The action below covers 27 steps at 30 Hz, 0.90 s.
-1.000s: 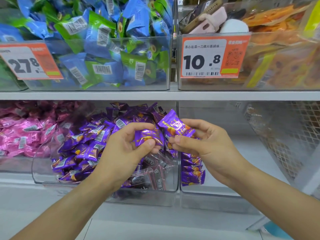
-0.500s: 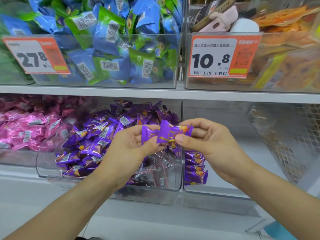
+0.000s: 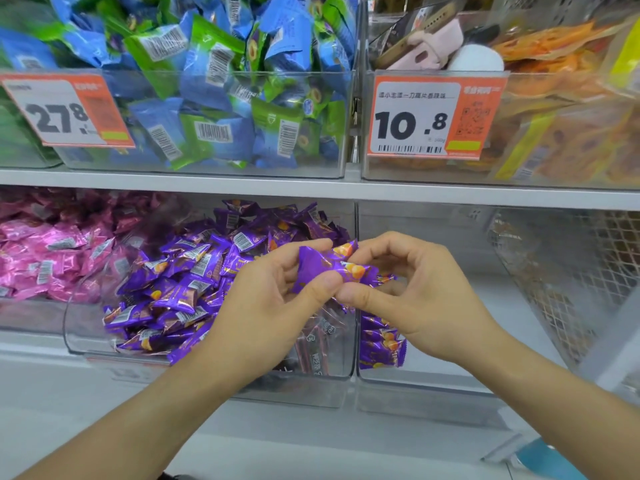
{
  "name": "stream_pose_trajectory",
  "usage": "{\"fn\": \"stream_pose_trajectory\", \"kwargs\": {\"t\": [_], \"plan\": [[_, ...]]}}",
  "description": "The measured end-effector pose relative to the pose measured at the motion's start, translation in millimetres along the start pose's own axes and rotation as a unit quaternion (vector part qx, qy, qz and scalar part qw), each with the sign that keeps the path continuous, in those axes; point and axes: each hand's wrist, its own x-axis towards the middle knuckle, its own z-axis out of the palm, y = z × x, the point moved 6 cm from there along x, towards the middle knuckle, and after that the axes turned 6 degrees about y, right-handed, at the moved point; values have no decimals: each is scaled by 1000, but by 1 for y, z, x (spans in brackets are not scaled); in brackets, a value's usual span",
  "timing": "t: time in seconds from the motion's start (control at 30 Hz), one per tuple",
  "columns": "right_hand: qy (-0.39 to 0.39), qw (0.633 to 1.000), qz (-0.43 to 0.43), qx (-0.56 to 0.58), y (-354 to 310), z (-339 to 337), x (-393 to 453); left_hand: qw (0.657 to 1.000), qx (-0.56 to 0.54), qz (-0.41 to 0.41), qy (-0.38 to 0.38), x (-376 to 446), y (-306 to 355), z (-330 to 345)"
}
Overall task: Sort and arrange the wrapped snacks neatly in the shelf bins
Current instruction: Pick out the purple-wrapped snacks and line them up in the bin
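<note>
My left hand [image 3: 266,299] and my right hand [image 3: 419,289] meet in front of the lower shelf and pinch purple wrapped snacks [image 3: 332,268] between thumbs and fingers. Behind my left hand a clear bin [image 3: 83,337] holds a loose heap of purple snacks [image 3: 180,289], with dark wrapped pieces [image 3: 318,355] at its front right corner. The clear bin to the right [image 3: 433,382] has a short upright row of purple snacks [image 3: 381,344] against its left wall, partly hidden by my right hand.
Pink wrapped snacks [image 3: 52,258] fill the bin at lower left. On the upper shelf stand a bin of blue and green packets [image 3: 221,98] and a bin of orange packets [image 3: 561,133], both with orange price tags. A wire mesh panel [image 3: 581,278] closes the right side.
Both hands have drawn closer together and now pinch the purple snacks at one spot. The view has shifted slightly up and left.
</note>
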Motion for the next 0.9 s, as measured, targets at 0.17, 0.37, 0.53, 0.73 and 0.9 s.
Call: {"fn": "stream_pose_trajectory", "kwargs": {"t": [0.17, 0.37, 0.53, 0.73, 0.9], "plan": [[-21, 995, -24, -90, -6, -11, 4, 1000, 1, -7, -18, 0, -1, 0], [-94, 986, -32, -133, -4, -8, 5, 999, 1, -21, -29, 0, -6, 2], [-108, 991, 12, -72, 2, -9, 4, 998, 43, -13, -35, 0, -6, 1], [-165, 958, -50, -229, -6, -14, 1, 996, 83, 15, -23, -3, -3, 8], [-168, 939, -69, -291, -15, -34, 0, 996, 84, 30, -26, -5, -1, 19]]}}
